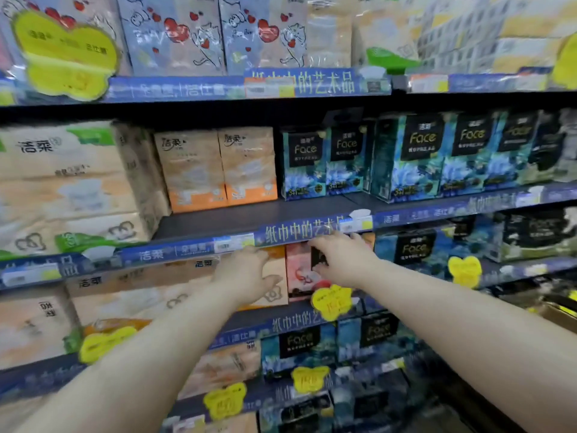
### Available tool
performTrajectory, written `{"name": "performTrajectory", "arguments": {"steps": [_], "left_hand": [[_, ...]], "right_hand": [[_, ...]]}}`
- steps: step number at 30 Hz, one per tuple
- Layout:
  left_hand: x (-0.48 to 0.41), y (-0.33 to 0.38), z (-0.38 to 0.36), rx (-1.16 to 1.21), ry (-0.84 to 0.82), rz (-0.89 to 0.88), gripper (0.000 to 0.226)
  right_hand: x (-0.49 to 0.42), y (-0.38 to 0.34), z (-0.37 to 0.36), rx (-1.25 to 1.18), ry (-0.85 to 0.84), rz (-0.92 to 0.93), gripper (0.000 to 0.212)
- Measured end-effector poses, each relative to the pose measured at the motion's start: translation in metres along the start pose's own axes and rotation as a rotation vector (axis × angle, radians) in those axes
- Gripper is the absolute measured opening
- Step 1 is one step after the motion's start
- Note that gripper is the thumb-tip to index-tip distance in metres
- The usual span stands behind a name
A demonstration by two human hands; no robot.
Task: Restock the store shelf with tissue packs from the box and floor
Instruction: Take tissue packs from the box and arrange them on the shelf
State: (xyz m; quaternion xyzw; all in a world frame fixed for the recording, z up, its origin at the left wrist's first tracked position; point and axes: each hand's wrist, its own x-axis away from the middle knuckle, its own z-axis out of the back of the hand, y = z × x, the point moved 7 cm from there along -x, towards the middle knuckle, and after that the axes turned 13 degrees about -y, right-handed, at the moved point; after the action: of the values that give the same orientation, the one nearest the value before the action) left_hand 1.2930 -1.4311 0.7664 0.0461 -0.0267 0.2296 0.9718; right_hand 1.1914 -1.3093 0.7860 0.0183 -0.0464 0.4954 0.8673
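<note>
Face packs (409, 157) right of tissue packs (215, 170), hands (246, 276) below

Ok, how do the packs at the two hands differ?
The left pack, at the left hand, is beige-orange; the right pack, at the right hand, is pink. The left pack shows a flower outline, the right pack a black label. Both stand side by side on one shelf.
</note>
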Motion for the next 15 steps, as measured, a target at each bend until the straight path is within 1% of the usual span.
{"name": "performTrajectory", "arguments": {"steps": [3,6,10,15], "left_hand": [[0.014,0.036,-0.014,-0.016,-0.012,-0.080,0.055],[0.025,0.076,-0.019,0.001,0.009,-0.170,0.051],[0.037,0.132,-0.033,0.024,-0.026,-0.281,0.051],[0.048,0.227,-0.043,-0.014,-0.072,-0.404,0.051]], "right_hand": [[0.045,0.017,-0.009,0.004,-0.020,-0.077,0.049],[0.082,0.041,-0.021,-0.003,-0.079,-0.169,0.048],[0.137,0.072,-0.033,-0.019,-0.133,-0.264,0.045],[0.219,0.125,-0.046,-0.035,-0.160,-0.410,0.051]]}}
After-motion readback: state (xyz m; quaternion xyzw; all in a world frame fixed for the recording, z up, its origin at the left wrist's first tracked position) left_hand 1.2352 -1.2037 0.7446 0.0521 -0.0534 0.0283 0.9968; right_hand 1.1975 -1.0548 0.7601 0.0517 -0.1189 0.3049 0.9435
